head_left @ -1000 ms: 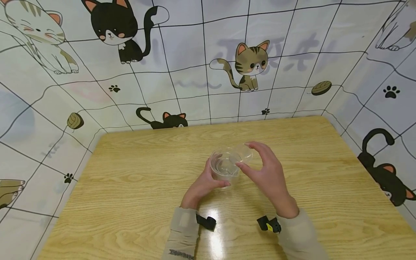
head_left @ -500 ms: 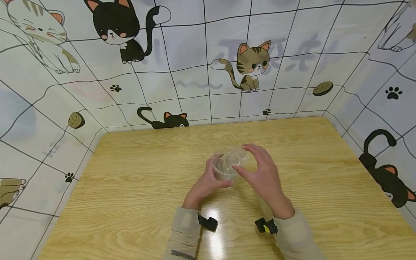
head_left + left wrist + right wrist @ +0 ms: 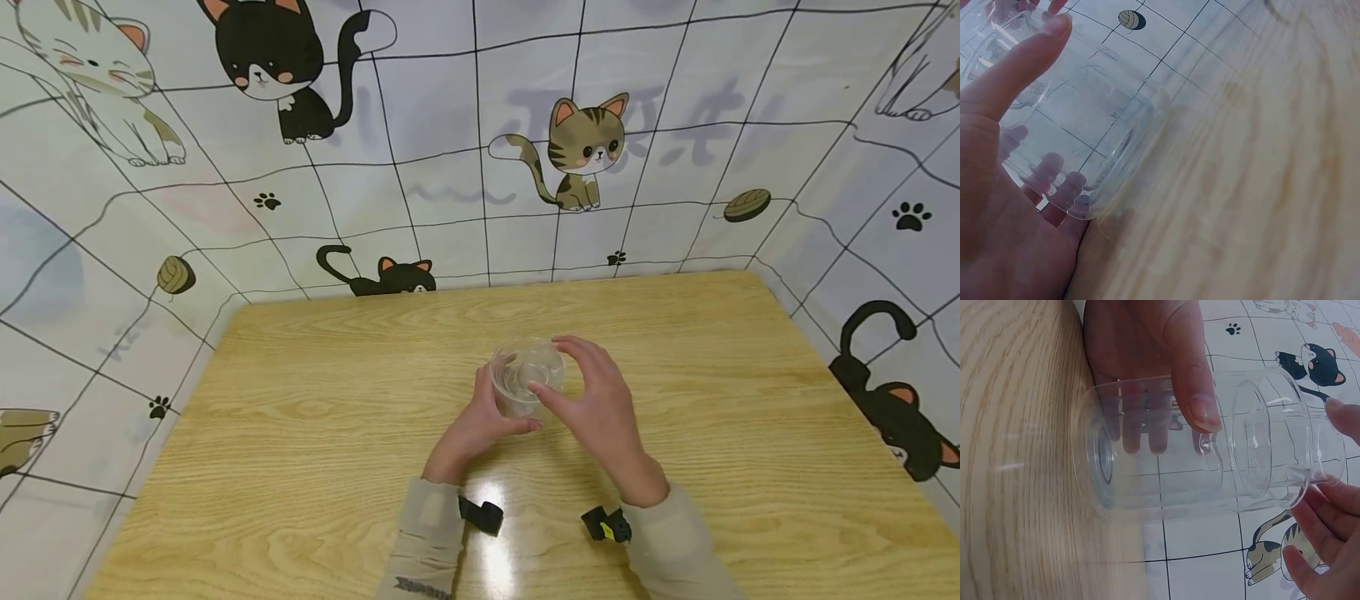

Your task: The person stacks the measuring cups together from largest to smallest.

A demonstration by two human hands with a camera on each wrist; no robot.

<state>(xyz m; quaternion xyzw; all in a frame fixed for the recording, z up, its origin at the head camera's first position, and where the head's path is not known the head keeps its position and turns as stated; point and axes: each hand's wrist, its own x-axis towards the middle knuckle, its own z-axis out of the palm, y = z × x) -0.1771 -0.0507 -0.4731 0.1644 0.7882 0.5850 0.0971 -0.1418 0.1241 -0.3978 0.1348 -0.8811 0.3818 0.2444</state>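
A clear, see-through jar [image 3: 516, 407] stands upright on the table; in the right wrist view its wide body [image 3: 1185, 475] shows a thick base near the wood. My left hand [image 3: 476, 429] grips it from the left, the thumb [image 3: 1022, 72] on the near side and fingers behind. With thumb and fingertips spread apart, my right hand [image 3: 600, 408] holds a smaller clear round piece, seemingly a lid [image 3: 1329, 450], at the jar's mouth. Seen from the right wrist, part of this piece appears to sit inside the rim. Transparency blurs the exact contact.
The wooden table [image 3: 315, 417] extends around both hands. A white cloth backdrop [image 3: 435, 192] with cat drawings and grid lines rises behind and at both sides. Each wrist carries a black camera strap, the left one [image 3: 482, 515] near a bright reflection on the wood.
My right hand has moved left with the clear lid, bringing it from beside the jar's rim to over its mouth. The left hand keeps its grip, with barely any shift.
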